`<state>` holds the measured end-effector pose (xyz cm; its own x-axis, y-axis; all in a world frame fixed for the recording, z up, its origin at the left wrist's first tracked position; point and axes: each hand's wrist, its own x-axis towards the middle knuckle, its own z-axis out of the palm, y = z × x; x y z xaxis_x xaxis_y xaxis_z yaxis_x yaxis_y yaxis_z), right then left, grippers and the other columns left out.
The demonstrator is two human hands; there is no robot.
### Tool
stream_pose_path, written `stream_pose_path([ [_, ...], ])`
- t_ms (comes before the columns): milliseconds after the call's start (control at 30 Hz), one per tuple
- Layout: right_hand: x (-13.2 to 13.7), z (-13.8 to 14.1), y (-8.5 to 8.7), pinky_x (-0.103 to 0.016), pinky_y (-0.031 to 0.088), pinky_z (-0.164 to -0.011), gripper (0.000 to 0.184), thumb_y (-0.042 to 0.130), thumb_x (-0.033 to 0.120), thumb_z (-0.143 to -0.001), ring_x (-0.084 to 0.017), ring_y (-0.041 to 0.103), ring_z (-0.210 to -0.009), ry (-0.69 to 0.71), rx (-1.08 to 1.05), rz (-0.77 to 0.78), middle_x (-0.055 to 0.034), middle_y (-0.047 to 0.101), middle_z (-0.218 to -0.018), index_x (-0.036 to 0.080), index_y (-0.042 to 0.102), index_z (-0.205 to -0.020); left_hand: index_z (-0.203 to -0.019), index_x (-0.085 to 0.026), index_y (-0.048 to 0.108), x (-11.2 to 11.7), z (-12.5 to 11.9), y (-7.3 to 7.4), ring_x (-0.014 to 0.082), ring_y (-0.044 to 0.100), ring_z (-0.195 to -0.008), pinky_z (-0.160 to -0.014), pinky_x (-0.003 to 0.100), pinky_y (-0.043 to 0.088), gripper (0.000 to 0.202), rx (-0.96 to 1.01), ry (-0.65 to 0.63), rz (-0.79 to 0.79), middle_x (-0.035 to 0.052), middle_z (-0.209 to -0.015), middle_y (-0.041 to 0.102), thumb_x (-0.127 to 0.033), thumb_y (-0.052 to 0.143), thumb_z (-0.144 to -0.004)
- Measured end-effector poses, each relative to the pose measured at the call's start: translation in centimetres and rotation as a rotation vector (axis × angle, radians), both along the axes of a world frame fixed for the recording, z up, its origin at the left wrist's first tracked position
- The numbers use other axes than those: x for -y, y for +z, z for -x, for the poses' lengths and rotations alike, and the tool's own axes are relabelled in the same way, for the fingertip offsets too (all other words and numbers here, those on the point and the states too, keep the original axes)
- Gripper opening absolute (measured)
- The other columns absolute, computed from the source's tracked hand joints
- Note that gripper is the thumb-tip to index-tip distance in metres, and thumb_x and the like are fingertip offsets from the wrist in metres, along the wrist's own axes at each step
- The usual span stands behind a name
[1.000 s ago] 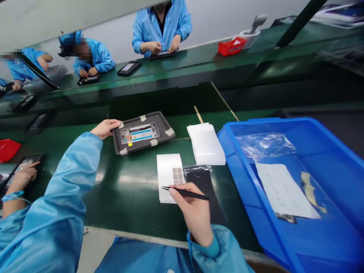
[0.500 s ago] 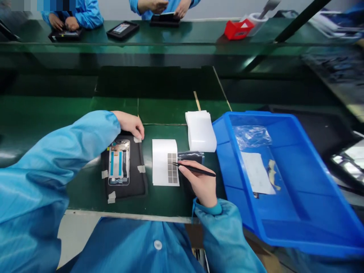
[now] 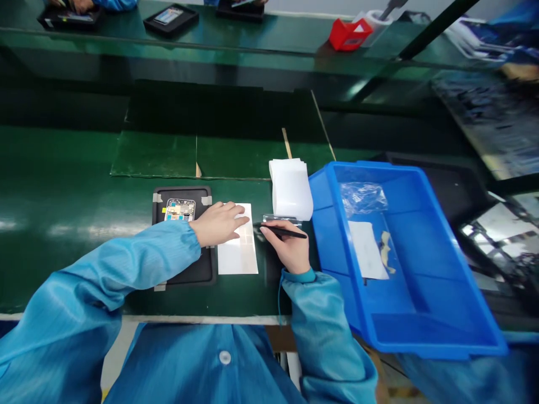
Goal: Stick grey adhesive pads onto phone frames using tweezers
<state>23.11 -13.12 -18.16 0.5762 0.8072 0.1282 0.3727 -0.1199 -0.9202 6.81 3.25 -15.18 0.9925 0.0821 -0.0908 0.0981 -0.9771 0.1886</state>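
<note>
Left hand (image 3: 221,224): palm down, fingers extended and slightly parted, pointing right across the upper part of a white sticker sheet (image 3: 236,258); grasping nothing that I can see. How hard it presses, I cannot tell.

Left forearm: in a blue sleeve (image 3: 147,255), slanting up from the tabletop's near edge, left of the wearer, and passing over a black tray (image 3: 197,272), hiding its middle.

Right hand (image 3: 290,247): fingers closed in a pen-like grip on black tweezers (image 3: 288,231), wrist bent up from the near edge. The tips point left at the sheet's right edge; whether they pinch anything is too small to tell.

Sticker sheet: flat on the green tabletop (image 3: 63,247), near the middle of its near edge, just right of the tray.

Phone frame (image 3: 181,209): in the tray, its upper end showing beyond the sleeve.

White sheets (image 3: 292,188): stacked farther from the near edge, beside a blue bin (image 3: 337,258).

Clear plastic film (image 3: 362,197): inside the bin, toward its far left corner.
</note>
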Motion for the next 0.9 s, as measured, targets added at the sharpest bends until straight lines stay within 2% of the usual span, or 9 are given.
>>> stream_pose_path([
  [100, 0.11, -0.21, -0.33, -0.041, 0.059, -0.085, 0.014, 0.078, 0.033, -0.081, -0.024, 0.072, -0.087, 0.018, 0.014, 0.003, -0.0048, 0.076, -0.09, 0.023, 0.075, -0.091, -0.141, -0.024, 0.049, -0.13, 0.43, 0.11, 0.0273, 0.051, -0.117, -0.086, 0.037, 0.04, 0.054, 0.026, -0.001, -0.01, 0.0105, -0.135, 0.054, -0.037, 0.067, -0.091],
  [233, 0.17, -0.11, -0.45, -0.04, 0.06, -0.084, 0.014, 0.078, 0.033, -0.081, -0.024, 0.073, -0.085, 0.045, 0.019, 0.034, -0.0045, 0.077, -0.09, 0.023, 0.075, -0.09, -0.138, -0.028, 0.053, -0.01, 0.51, 0.2, 0.0276, 0.05, -0.117, -0.086, 0.037, 0.039, 0.047, 0.031, -0.016, -0.027, 0.0102, -0.135, 0.053, -0.039, 0.064, -0.093],
  [900, 0.25, 0.02, -0.53, -0.042, 0.06, -0.086, 0.019, 0.078, 0.039, -0.081, -0.024, 0.073, -0.086, 0.053, 0.017, 0.06, -0.0048, 0.077, -0.091, 0.022, 0.075, -0.089, -0.138, -0.027, 0.053, -0.01, 0.49, 0.1, 0.0276, 0.049, -0.118, -0.088, 0.036, 0.035, 0.045, 0.022, -0.005, 0.009, 0.0112, -0.135, 0.052, -0.037, 0.061, -0.095],
])
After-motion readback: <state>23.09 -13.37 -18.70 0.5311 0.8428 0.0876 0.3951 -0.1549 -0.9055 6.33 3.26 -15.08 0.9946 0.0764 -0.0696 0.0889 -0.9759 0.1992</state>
